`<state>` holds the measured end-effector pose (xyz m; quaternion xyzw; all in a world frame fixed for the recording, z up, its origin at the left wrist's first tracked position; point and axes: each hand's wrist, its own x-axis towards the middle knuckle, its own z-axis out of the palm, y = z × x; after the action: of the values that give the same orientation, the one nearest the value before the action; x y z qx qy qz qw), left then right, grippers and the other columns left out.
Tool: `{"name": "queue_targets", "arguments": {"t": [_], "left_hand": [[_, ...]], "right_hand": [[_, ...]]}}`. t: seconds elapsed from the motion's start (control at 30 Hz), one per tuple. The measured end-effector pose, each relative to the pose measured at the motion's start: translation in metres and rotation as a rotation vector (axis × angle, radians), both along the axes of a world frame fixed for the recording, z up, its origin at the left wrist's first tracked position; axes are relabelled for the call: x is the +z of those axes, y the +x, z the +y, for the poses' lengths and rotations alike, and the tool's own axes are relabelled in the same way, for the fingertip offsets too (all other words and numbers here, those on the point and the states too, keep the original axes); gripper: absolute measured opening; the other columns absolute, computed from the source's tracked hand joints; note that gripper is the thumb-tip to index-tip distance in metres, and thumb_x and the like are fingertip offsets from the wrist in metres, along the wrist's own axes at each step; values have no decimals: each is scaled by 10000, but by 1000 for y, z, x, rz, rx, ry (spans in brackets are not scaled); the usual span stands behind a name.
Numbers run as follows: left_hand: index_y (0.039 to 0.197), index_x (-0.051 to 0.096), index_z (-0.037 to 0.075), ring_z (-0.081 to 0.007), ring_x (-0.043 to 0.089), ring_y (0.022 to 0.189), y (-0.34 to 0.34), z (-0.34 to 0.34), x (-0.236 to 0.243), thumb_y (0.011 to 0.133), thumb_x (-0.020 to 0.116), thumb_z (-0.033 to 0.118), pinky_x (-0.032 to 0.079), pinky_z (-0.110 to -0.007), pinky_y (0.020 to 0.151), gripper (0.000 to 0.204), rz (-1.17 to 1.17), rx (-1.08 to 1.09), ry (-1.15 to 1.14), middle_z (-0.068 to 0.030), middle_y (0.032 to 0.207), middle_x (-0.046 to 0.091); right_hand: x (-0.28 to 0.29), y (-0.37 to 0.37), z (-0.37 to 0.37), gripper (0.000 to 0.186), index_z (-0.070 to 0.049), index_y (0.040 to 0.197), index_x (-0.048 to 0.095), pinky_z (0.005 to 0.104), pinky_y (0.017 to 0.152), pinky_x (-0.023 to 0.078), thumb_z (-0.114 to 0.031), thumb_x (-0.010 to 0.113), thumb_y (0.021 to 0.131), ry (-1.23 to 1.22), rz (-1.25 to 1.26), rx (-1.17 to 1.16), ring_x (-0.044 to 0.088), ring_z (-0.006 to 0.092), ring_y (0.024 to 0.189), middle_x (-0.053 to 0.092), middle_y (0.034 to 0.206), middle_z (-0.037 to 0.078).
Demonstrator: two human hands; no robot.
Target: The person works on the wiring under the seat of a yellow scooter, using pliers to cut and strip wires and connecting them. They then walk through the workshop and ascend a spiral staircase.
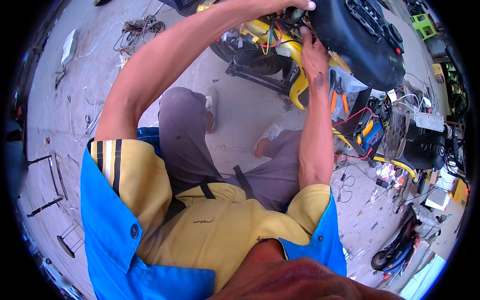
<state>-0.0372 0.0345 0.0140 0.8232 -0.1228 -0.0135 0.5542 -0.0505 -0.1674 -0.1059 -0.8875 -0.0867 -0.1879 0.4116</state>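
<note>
At the top, my left hand reaches to the edge of a bulky black seat-like part, its fingers curled beside a small dark fitting. My right hand is bent closed just below, thumb raised, against the underside of that part; what both hands grip is largely hidden. Beside them, red, yellow and blue wires run over a yellow scooter frame with a black lower frame. Orange-handled cutters lie right of my right forearm.
At right are a battery-like blue tool, tangled cables, a black housing, a green stool and a parked scooter. At left, wire bundles, a white strip and metal racks lie on the floor.
</note>
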Motion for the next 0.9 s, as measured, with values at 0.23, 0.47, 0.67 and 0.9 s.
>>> {"name": "queue_targets", "arguments": {"t": [0.23, 0.47, 0.67, 0.9], "left_hand": [[759, 727, -32, -248, 677, 684, -9, 2, 6, 821, 767, 324, 529, -405, 669, 364, -158, 22, 279, -149, 692, 691], [1153, 655, -31, -375, 714, 984, -14, 5, -5, 869, 655, 221, 551, -429, 900, 380, -461, -168, 236, -269, 1075, 709], [1078, 682, -28, -393, 679, 1000, -4, 4, 0, 864, 642, 178, 538, -432, 886, 300, -455, -361, 432, -244, 1007, 695], [1063, 703, -26, -335, 659, 993, 42, 5, -7, 852, 724, 168, 522, -414, 907, 287, -341, -481, 410, -196, 1011, 704]], "right_hand": [[7, -1, 13, 413, -132, 1398, 615, 484, 1148, 379, -334, 520, 1051, -83, -299, -70, 498, 448, 1354, 571, 1462, 210], [16, -5, 8, 423, -208, 1472, 569, 455, 1235, 286, -339, 458, 1085, -129, -82, -7, 417, 394, 1452, 473, 1577, 140], [10, 5, 3, 512, -217, 1542, 487, 449, 1250, 252, -452, 452, 1088, -39, -38, 8, 368, 363, 1493, 403, 1630, 127], [15, 1, 0, 563, -201, 1534, 498, 434, 1249, 253, -505, 496, 1060, 95, 91, 22, 381, 371, 1486, 433, 1611, 136]]}}
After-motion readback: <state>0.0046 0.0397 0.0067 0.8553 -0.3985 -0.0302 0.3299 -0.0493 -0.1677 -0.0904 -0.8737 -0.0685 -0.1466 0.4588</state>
